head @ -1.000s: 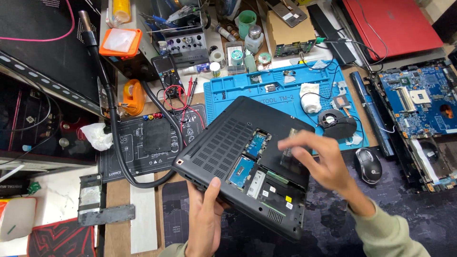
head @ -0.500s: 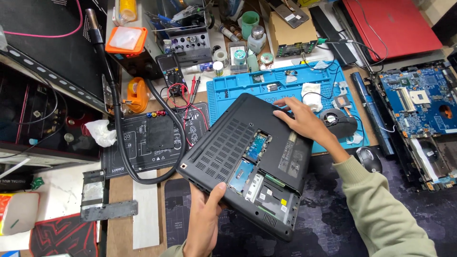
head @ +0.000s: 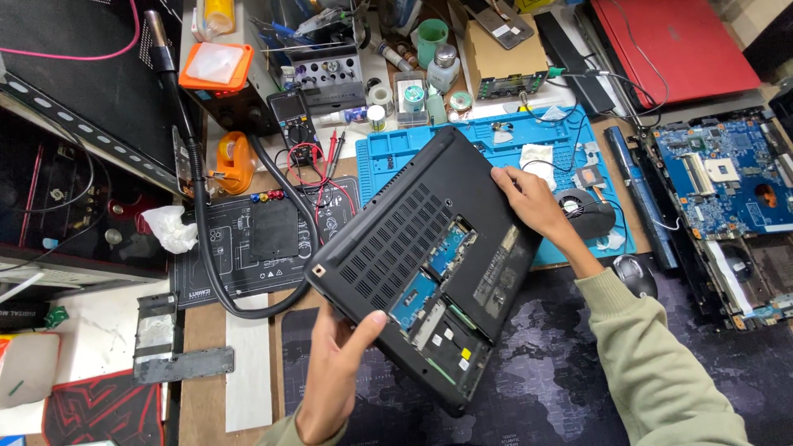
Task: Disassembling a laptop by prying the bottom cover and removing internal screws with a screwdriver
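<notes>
A black laptop (head: 413, 239) lies upside down and tilted over the workbench, its bottom hatch off so blue memory boards and other parts show. My left hand (head: 334, 372) grips the laptop's near left edge, thumb on top. My right hand (head: 529, 202) holds the far right edge of the laptop, fingers curled over the rim. Both hands carry the laptop slightly above the dark desk mat (head: 562, 388).
A blue repair mat (head: 388, 161) with a small fan (head: 582, 211) and loose parts lies behind the laptop. A black mouse (head: 636, 272) sits right, a bare blue motherboard (head: 727, 177) far right, a red laptop (head: 669, 45) at the back. Black hose (head: 202, 231) and multimeter (head: 293, 116) stand left.
My right hand has moved from the open hatch area up to the laptop's far right edge and taken hold. The laptop has turned a little and shifted left.
</notes>
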